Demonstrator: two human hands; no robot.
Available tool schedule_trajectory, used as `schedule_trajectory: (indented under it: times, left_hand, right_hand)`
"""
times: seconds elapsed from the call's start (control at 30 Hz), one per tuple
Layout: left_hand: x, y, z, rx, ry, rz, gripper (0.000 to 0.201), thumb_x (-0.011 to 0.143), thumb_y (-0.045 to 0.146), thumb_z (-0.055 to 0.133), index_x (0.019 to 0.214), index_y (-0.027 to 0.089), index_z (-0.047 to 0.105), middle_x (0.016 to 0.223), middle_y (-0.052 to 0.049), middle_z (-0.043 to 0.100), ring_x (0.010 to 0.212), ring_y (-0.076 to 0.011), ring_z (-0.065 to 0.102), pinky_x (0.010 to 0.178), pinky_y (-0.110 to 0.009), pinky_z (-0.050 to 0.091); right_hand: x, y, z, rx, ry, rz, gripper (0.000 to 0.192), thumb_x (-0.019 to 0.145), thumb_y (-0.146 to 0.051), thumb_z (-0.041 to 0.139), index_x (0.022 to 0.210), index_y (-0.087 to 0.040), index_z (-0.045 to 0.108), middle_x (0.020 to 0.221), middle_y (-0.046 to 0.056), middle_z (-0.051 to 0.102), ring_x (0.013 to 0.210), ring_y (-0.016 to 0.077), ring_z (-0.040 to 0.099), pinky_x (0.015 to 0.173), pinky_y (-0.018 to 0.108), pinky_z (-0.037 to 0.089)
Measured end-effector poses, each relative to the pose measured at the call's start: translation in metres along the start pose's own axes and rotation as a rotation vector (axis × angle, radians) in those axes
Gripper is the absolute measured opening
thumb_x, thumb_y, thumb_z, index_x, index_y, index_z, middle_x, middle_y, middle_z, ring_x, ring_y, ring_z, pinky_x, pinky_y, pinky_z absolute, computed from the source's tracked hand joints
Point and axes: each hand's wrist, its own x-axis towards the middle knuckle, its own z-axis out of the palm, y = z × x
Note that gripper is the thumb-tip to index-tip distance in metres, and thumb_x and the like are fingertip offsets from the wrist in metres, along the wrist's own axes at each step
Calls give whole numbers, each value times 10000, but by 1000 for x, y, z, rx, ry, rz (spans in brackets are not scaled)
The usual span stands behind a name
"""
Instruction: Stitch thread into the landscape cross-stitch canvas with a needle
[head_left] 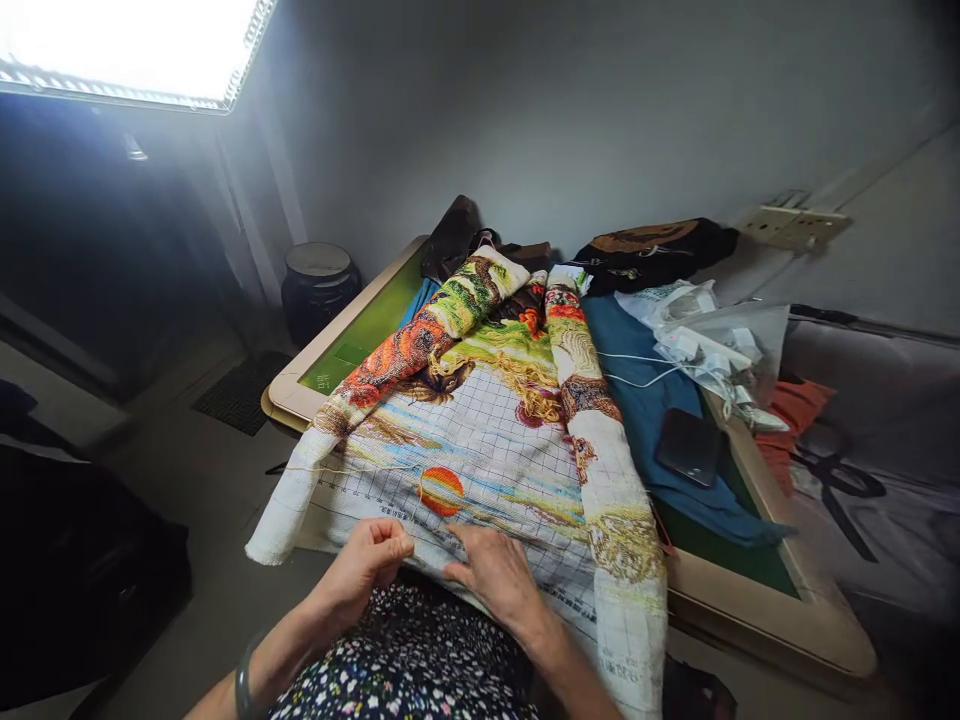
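You are pinching the near edge of the embroidery cloth (480, 450) with your left hand (365, 562), fingers curled tight, while your right hand (499, 572) is pressing flat and spread on it. The cloth is lying across the tabletop (757, 590), its rolled sides hanging off. Tugging may be dragging it toward your lap, and the thread (315, 468) could snag.

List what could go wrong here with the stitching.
1. The canvas hangs off the table edge at both rolled ends; it may slide down.
2. The left hand pinches near the cloth edge beside the right hand; a needle, too small to see, might prick a finger.
3. The white cable lying next to the canvas could snag.
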Motion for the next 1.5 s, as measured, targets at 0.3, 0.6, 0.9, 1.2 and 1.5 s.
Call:
schedule_trajectory:
  times: [0.3, 0.6, 0.9, 1.2, 1.5]
  left_hand:
    - [-11, 30, -1, 648, 71, 213, 242, 745, 276, 597, 542, 152, 554, 531, 16, 463, 544, -109, 382, 525, -237, 268]
    - [-7, 15, 1, 478, 33, 171, 301, 735, 404, 628, 601, 140, 573, 559, 23, 477, 566, -110, 383, 537, -239, 278]
    - [-7, 7, -11, 400, -29, 74, 399, 679, 500, 666, 562, 147, 521, 528, 49, 407, 529, -85, 307, 500, -241, 217]
    - [-88, 64, -107, 820, 101, 108, 194, 717, 335, 623, 658, 157, 672, 613, 14, 573, 600, -115, 451, 564, -220, 337]
    - [-158, 15, -291, 714, 661, -138, 265, 539, 438, 696, 523, 175, 659, 492, 16, 517, 525, -126, 399, 504, -244, 278]
  right_hand:
    - [-2, -7, -12, 1132, 104, -88, 440, 776, -393, 656, 1172, -212, 597, 1076, 91, 630, 663, 159, 613, 596, 297, 487]
    - [6, -35, 1, 1241, -258, -42, 348, 756, -467, 641, 831, -130, 594, 557, -19, 582, 403, 76, 492, 414, 180, 354]
    - [6, -45, -12, 383, -59, -360, 189, 788, -111, 470, 790, -187, 644, 652, -3, 629, 621, 131, 564, 587, 226, 342]
    - [42, -107, -11, -159, -218, -543, 824, 772, -240, 674, 1468, -142, 244, 935, 128, 725, 887, 264, 670, 664, 270, 405]
    - [67, -202, 31, -303, -311, -665, 897, 814, -157, 589, 1493, -116, 5, 965, 128, 714, 863, 243, 672, 665, 278, 443]
